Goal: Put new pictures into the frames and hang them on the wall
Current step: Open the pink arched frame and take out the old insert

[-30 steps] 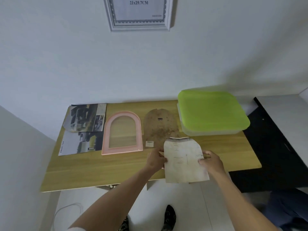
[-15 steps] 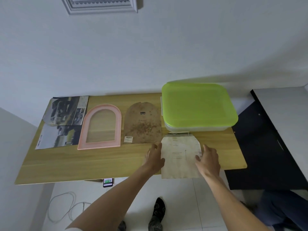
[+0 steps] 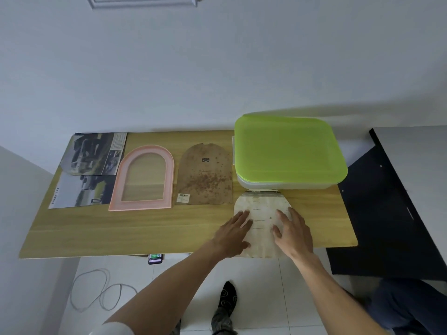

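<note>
While we lean over the wooden table (image 3: 96, 235), we work across it from our left. At the far left lie the magazine pages (image 3: 89, 170), dark landscape prints overlapping each other, flat on the wood. Just beside them lies the pink arched frame (image 3: 145, 177), face flat, the table grain showing through its opening. Next comes the brown backing board (image 3: 205, 175), arched too, stained, with a small metal hanger near its top and a barcode sticker at its lower left corner. Near the front edge, our left hand (image 3: 233, 234) rests flat with straight fingers on the left side of the arched paper insert (image 3: 261, 213), grasping nothing. That pale printed sheet lies on the table in front of the green-lidded plastic box (image 3: 287, 151), its lower end overhanging the table edge. Our right hand (image 3: 294, 234) presses on the sheet's right side, fingers spread and straight. On the wall above, the bottom edge of a white frame (image 3: 142, 1) hangs.
</note>
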A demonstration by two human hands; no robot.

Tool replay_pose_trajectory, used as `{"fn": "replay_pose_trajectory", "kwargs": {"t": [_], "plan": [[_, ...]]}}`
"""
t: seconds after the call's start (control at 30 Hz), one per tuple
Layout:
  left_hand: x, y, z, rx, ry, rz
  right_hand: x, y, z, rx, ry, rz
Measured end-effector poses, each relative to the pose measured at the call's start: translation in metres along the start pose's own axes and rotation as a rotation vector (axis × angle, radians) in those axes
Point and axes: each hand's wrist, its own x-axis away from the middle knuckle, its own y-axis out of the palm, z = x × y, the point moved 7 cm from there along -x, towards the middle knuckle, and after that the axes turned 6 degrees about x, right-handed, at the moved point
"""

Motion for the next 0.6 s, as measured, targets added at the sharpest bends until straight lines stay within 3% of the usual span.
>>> {"fn": "replay_pose_trajectory", "kwargs": {"t": [0.27, 0.6], "plan": [[0.023, -0.035, -0.022, 0.076, -0.011, 0.277, -0.005, -0.020, -0.040, -0.074, -0.132, 0.161], [0.103, -0.115, -0.152, 0.125, -0.248, 0.466, -0.033, -0.049, -0.191, -0.151, -0.350, 0.136]]}}
